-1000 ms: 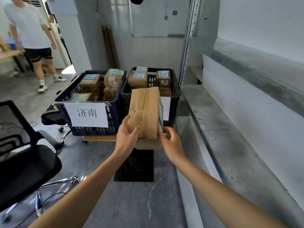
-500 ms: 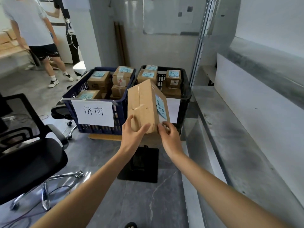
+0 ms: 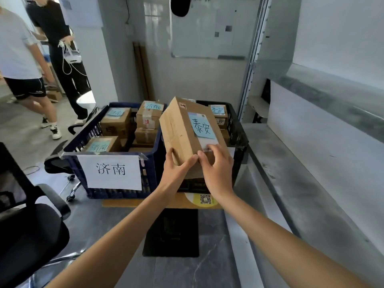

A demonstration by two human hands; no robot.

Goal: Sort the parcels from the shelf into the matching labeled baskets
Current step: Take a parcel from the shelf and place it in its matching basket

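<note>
Box (image 3: pixel 182 132) now tipped toward me, 泰安 label (image 3: pixel 202 126) readable, above black basket's (image 3: pixel 236 132) near edge. Left hand (image 3: pixel 176 170) grips near corner, right hand (image 3: pixel 218 169) pinches label end. Seems matching basket; I lower next.

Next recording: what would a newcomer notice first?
A tilted cardboard parcel with a blue 泰安 note sits at centre, gripped at its near end by the left hand and right hand, before the black basket. Left, the white 济南 sign on the blue basket stands out.
</note>
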